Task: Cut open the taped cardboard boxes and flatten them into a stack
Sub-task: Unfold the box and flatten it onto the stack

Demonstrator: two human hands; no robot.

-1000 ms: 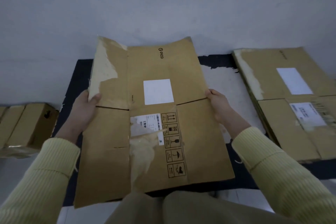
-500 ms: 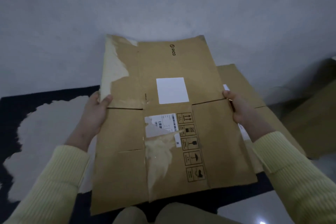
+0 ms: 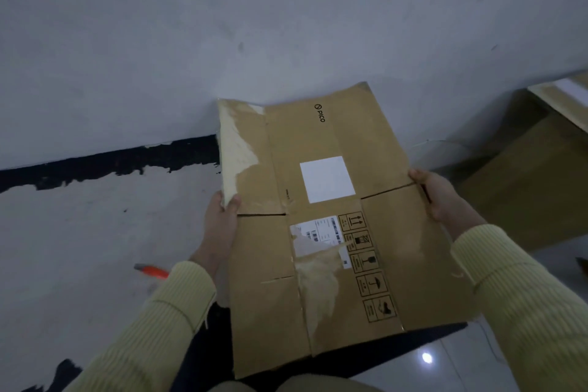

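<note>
I'm holding a flattened brown cardboard box (image 3: pixel 334 248) two-handed.
Left hand (image 3: pixel 220 226) and right hand (image 3: pixel 440 197) are gripping opposite edges; I'm aiming to land it square.

Grey wall (image 3: pixel 286 9), glossy floor (image 3: pixel 461 369) (dim)

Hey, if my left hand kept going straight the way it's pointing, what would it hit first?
Your left hand points up along the left edge of the box, which it grips. Past that flap it would likely meet the wall, though depth is unclear.
</note>
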